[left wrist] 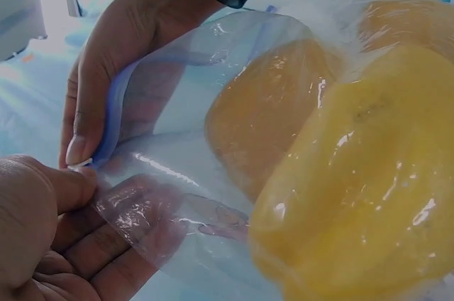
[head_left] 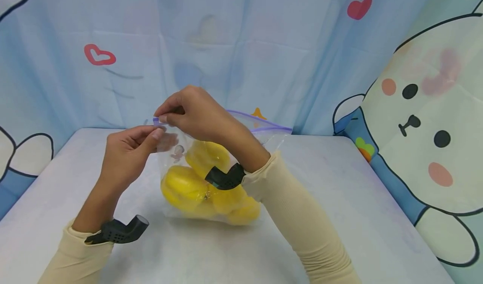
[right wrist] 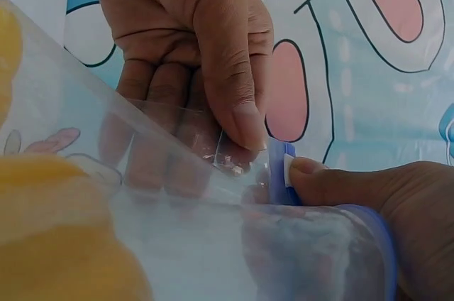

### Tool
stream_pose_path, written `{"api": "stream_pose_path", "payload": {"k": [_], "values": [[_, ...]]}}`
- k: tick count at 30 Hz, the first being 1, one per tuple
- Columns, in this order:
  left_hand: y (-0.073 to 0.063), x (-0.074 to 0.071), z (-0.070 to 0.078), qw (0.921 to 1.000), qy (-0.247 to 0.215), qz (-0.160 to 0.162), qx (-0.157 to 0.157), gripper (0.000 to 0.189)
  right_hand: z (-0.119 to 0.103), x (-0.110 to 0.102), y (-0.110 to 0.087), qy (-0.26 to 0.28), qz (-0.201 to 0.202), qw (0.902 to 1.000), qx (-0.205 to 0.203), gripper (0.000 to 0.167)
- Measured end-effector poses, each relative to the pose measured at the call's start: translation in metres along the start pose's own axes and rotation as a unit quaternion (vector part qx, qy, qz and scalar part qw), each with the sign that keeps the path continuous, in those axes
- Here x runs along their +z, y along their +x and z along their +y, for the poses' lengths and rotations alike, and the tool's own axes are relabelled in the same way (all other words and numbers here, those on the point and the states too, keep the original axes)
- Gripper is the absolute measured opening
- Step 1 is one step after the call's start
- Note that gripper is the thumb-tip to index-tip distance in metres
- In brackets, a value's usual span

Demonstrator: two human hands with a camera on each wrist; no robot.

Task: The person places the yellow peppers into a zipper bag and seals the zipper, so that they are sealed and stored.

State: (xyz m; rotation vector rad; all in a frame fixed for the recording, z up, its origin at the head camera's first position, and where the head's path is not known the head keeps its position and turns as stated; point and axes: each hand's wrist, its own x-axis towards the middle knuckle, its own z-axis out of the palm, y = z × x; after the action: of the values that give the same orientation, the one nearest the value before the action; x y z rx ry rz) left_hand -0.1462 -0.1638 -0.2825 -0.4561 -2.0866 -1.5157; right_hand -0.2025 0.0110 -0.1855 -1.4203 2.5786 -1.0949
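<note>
A clear zip bag [head_left: 169, 160] stands on the table, holding several glossy yellow, lobed, pepper-like things [head_left: 185, 187]. Along its top runs a purple zip strip [head_left: 273, 128], whose two edges lie apart at the right side. At the bag's upper left corner my left hand [head_left: 126, 154] pinches the clear film just below the zip, thumb in front and fingers behind. My right hand [head_left: 201, 114] reaches across the bag and pinches the zip's end at that same corner. In the right wrist view, a small white slider [right wrist: 287, 170] shows on the zip against the right thumb.
The bag rests on a white-covered table [head_left: 211, 259]. Behind it hangs a light blue curtain [head_left: 241, 58] with hearts, and a big cartoon animal print [head_left: 422, 150] covers the right side. Each wrist wears a black camera [head_left: 122, 229].
</note>
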Motion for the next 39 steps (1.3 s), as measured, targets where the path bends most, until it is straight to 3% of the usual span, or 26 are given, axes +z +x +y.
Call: {"api": "stream_pose_path", "payload": {"k": [4,8,10,13,23,30,34,39], "values": [[0.0,0.0,0.0,0.9988,-0.047,-0.007,0.014,0.02,0.001,0.0,-0.003,-0.002,0.004,0.9996,-0.028,0.016],[0.001,0.001,-0.002,0.9894,-0.13,-0.03,0.058,0.019,0.0,-0.001,-0.007,-0.011,0.002,0.9995,-0.031,0.015],[0.001,0.0,-0.002,0.986,-0.142,-0.04,0.077,0.019,0.0,-0.002,-0.008,-0.012,0.001,0.9996,-0.024,0.015],[0.001,-0.001,-0.001,0.9871,-0.133,-0.041,0.079,0.017,0.0,-0.002,-0.009,-0.016,0.002,0.9996,-0.025,0.016],[0.001,0.0,0.003,0.9948,-0.09,-0.03,0.038,0.016,0.003,0.0,-0.015,-0.036,0.017,0.9988,-0.027,0.017],[-0.002,0.002,0.007,0.9954,-0.09,-0.031,0.012,0.019,0.009,0.001,-0.02,-0.004,0.041,0.9984,-0.039,0.016],[-0.002,0.003,0.009,0.9949,-0.093,-0.03,0.022,0.018,0.007,0.003,-0.022,0.01,0.036,0.9987,-0.036,0.015],[-0.004,0.004,0.009,0.9912,-0.11,-0.031,0.067,0.016,0.002,0.005,-0.023,0.009,0.029,0.9989,-0.035,0.013]]}}
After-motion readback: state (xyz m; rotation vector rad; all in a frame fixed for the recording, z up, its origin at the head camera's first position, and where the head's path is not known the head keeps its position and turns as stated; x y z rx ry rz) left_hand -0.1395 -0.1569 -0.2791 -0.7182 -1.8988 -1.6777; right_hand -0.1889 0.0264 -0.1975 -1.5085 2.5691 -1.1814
